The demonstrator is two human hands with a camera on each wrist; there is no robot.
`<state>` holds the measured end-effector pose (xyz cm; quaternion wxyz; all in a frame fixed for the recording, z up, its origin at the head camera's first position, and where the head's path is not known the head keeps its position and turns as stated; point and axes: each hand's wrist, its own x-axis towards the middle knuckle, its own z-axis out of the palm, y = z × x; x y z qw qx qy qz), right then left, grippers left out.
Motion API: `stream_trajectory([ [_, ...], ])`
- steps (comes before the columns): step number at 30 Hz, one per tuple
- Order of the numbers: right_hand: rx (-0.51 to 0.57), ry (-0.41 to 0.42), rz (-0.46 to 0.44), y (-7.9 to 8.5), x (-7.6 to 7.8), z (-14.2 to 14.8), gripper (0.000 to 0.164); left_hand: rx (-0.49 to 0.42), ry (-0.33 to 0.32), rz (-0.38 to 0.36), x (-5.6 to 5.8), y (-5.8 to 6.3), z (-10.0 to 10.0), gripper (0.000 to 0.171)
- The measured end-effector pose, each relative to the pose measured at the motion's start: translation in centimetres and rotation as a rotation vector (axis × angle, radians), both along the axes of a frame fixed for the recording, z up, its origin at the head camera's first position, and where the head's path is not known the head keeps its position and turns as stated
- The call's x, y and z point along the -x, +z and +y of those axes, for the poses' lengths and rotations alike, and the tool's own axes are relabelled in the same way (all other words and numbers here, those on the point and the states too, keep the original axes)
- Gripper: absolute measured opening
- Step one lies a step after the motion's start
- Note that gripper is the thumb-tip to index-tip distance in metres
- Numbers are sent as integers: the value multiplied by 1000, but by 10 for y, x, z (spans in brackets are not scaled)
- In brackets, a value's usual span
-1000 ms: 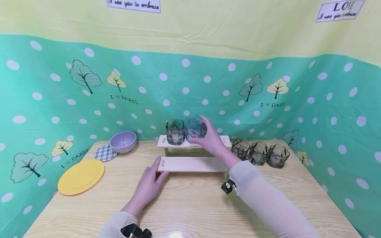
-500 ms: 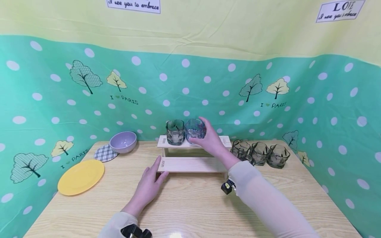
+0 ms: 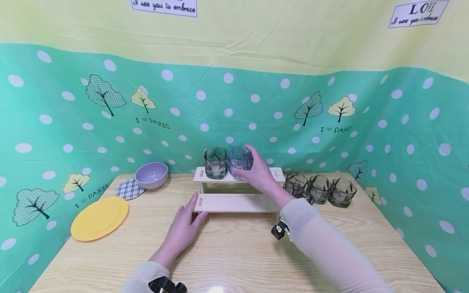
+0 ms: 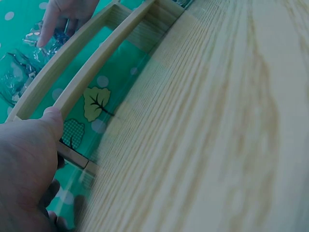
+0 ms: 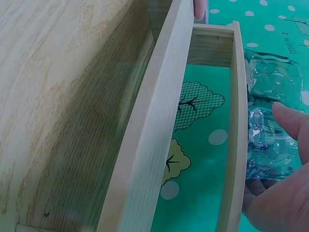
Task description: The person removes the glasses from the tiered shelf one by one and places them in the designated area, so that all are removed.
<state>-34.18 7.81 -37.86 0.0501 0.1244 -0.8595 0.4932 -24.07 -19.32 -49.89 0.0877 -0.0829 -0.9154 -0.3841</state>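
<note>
My right hand (image 3: 258,173) grips a clear bluish drinking glass (image 3: 239,158) on the upper board of a small two-tier wooden shelf rack (image 3: 234,202). Thumb and fingers hold it at its right side; the right wrist view also shows this glass (image 5: 268,142). Right against it on the left, a dark grey-green glass (image 3: 215,163) stands upright on the same board. My left hand (image 3: 183,226) holds the left end of the lower board, the thumb at its front edge and the index finger along its side. In the left wrist view, the left thumb (image 4: 53,118) touches the board's edge.
Three smoky glasses (image 3: 319,189) stand in a row right of the rack. On the left are a purple bowl (image 3: 152,175), a checked round mat (image 3: 129,189) partly under it and a yellow plate (image 3: 99,218). A patterned green cloth (image 3: 176,97) hangs behind the table (image 3: 234,256).
Almost nothing differs. The right hand and the bluish glass keep their place on the upper board, with the wrist shifting only slightly. The left hand stays at the rack's left end.
</note>
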Motion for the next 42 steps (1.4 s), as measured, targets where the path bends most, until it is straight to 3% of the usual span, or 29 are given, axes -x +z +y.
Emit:
stream_trajectory([
  [30, 34, -69, 36, -1, -6, -3, 99, 3, -12, 7, 2, -1, 0, 77],
  [42, 30, -66, 15, 11, -24, 7, 101, 0, -11, 28, 2, -3, -1, 77],
])
